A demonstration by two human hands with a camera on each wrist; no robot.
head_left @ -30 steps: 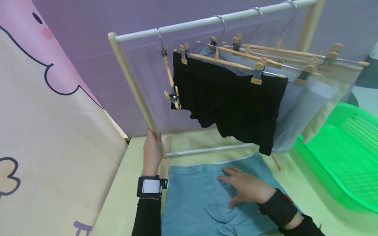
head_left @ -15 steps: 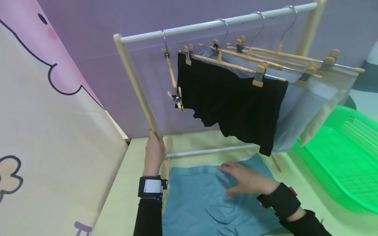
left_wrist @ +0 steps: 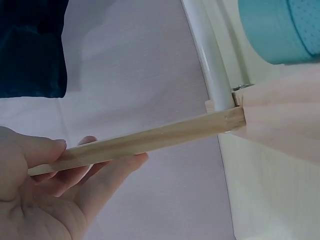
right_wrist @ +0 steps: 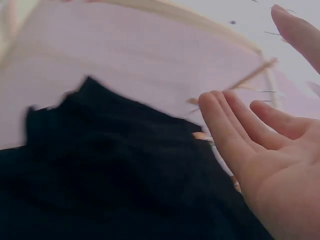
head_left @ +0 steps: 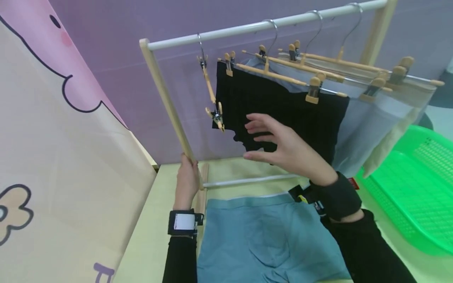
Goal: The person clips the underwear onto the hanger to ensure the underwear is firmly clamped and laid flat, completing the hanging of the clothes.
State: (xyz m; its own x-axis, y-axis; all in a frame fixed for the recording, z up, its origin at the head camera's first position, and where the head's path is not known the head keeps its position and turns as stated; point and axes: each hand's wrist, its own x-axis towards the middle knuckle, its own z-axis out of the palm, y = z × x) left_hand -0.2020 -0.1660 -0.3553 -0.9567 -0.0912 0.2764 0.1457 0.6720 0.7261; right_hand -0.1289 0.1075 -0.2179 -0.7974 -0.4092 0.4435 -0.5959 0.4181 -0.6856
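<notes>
My left hand (head_left: 187,179) grips the left wooden post (head_left: 164,94) of a small clothes rack low down; in the left wrist view its thumb and fingers lie around the post (left_wrist: 150,139). My right hand (head_left: 283,147) is raised in front of black shorts (head_left: 283,88), fingers spread and holding nothing, as the right wrist view also shows. Left of its fingertips, a clip hanger (head_left: 209,84) with bare clips hangs from the white rail (head_left: 240,30). Teal boxer shorts (head_left: 244,232) lie flat on the table below, partly hidden by the right forearm.
Behind the black shorts, a light grey garment (head_left: 368,122) and a beige one (head_left: 414,100) hang on clip hangers. A green basket (head_left: 393,214) stands at the right. A white lower bar (head_left: 247,181) crosses the rack near the table (head_left: 141,243). Printed cloth (head_left: 70,157) borders the left.
My right hand has lifted off the teal boxer shorts and moved up in front of the black shorts, towards the bare clip hanger. My left hand keeps its grip on the post.
</notes>
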